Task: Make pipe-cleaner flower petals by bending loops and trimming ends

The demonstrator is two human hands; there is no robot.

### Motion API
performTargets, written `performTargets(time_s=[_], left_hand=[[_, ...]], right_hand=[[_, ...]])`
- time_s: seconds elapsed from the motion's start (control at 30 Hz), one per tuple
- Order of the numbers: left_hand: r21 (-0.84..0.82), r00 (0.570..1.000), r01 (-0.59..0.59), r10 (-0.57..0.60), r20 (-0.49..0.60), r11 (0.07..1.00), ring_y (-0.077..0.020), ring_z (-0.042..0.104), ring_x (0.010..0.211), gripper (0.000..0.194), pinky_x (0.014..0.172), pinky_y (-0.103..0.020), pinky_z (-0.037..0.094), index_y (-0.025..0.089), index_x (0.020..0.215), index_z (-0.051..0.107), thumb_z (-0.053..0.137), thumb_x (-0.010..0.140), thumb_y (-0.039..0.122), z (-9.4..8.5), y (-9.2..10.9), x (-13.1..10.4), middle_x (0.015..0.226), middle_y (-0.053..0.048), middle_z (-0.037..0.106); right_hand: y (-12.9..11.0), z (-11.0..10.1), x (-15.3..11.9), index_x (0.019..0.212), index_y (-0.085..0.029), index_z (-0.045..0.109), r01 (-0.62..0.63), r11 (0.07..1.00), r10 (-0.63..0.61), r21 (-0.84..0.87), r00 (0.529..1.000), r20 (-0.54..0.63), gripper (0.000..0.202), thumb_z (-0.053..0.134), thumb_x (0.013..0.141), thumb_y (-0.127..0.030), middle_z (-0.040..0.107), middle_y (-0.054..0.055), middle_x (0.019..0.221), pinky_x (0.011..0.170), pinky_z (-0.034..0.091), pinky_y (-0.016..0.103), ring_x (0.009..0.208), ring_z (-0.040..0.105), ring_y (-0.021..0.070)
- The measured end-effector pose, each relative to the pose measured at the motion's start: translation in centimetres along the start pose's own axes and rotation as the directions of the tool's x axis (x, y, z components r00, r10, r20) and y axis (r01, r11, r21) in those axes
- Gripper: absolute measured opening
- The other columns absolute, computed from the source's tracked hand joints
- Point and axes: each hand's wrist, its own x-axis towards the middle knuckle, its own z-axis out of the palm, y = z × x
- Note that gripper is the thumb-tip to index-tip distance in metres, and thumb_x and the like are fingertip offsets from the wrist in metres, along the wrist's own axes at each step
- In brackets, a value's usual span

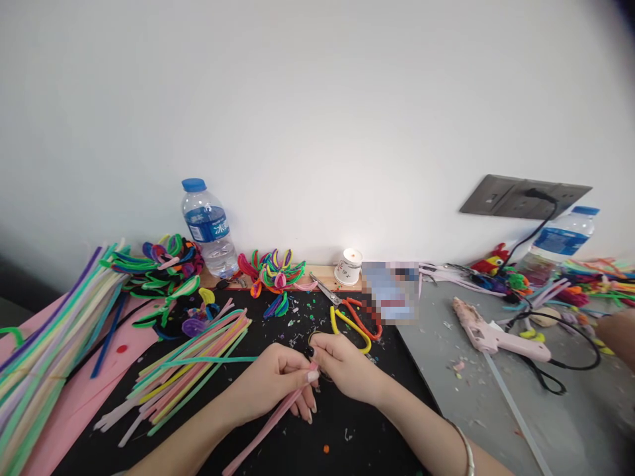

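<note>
Low over a matte black work mat [367,449], holding pink fuzzy pipe cleaners [265,432], laid side by side, in a pinch between thumb and fingers of the left hand [272,383]. At their upper end, pinching too with the drawn-in fingertips of the right hand [344,363], just beside the left. From there, trailing down and left toward the bottom edge.

To the left on the mat, a loose pile of pastel fuzzy pipe cleaners [193,370], next to a larger multicoloured bundle [59,357] on a pink sheet [139,337]. Just beyond the hands, open scissors with yellow and orange handles [340,302], among small scattered scraps. Farther back, near the plain white wall [317,132], a small white tub [349,270], bright looped pipe-cleaner shapes [278,274] and a clear blue-capped bottle [211,228]. To the right, on a grey tabletop [456,403], a pale pink glue gun [496,337]; above, on the wall, a dark grey socket panel [520,196] with a black plug in place.
</note>
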Motion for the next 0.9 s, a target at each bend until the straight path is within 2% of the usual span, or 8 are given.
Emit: performTargets(time_s=[0.1, 0.3, 0.57, 0.73, 0.9], left_hand=[[0.000, 1.000, 0.003, -0.003, -0.005, 1.000, -0.0154, 0.064, 0.050, 0.026, 0.049, -0.023, 0.048, 0.010, 0.070, 0.060, 0.057, 0.078, 0.034, -0.05, -0.02, 0.04, 0.059, -0.006, 0.068], [0.007, 0.999, 0.029, -0.028, -0.034, 1.000, -0.0152, 0.063, 0.047, 0.022, 0.045, -0.021, 0.046, 0.010, 0.069, 0.058, 0.056, 0.077, 0.031, 0.03, -0.16, 0.15, 0.056, -0.006, 0.067], [0.030, 0.999, 0.035, -0.035, -0.032, 0.999, -0.0155, 0.063, 0.046, 0.024, 0.044, -0.022, 0.045, 0.011, 0.070, 0.058, 0.057, 0.077, 0.034, 0.00, -0.36, 0.25, 0.056, -0.005, 0.067], [0.060, 0.999, 0.013, -0.010, -0.053, 0.998, -0.0148, 0.064, 0.047, 0.026, 0.043, -0.019, 0.043, 0.010, 0.066, 0.058, 0.057, 0.078, 0.034, 0.12, 0.00, 0.16, 0.056, -0.006, 0.067], [0.093, 0.997, -0.035, 0.042, -0.069, 0.995, -0.0143, 0.065, 0.050, 0.031, 0.044, -0.018, 0.043, 0.010, 0.061, 0.060, 0.055, 0.080, 0.034, 0.22, 0.50, 0.00, 0.056, -0.006, 0.067]], right_hand=[[0.15, -0.17, 0.04, 0.060, -0.018, 0.035, 0.013, 1.000, -0.013, -0.006, 1.000, 0.001, 0.024, 0.037, 0.084, -0.014, 0.041, -0.005, 0.057, 0.049, 0.028, 0.019, 0.054, 0.038, 0.0074], [-0.04, -0.73, 0.00, 0.061, -0.018, 0.034, 0.065, 0.990, -0.066, -0.122, 0.998, -0.001, 0.024, 0.036, 0.084, -0.014, 0.039, -0.006, 0.054, 0.048, 0.026, 0.019, 0.051, 0.036, 0.0070], [-0.14, -0.76, -0.11, 0.064, -0.018, 0.037, 0.098, 0.980, -0.091, -0.173, 0.995, 0.052, 0.019, 0.039, 0.082, -0.011, 0.045, -0.006, 0.058, 0.053, 0.029, 0.019, 0.053, 0.039, 0.0065], [-0.13, -0.62, -0.11, 0.062, -0.018, 0.032, 0.053, 0.996, -0.051, -0.076, 0.998, 0.029, 0.022, 0.036, 0.082, -0.011, 0.044, -0.005, 0.059, 0.052, 0.029, 0.019, 0.055, 0.039, 0.0076], [0.08, -0.29, -0.11, 0.063, -0.018, 0.035, -0.029, 0.985, 0.023, 0.169, 0.999, 0.037, 0.023, 0.037, 0.086, -0.019, 0.040, -0.005, 0.057, 0.048, 0.027, 0.020, 0.053, 0.035, 0.0073]])
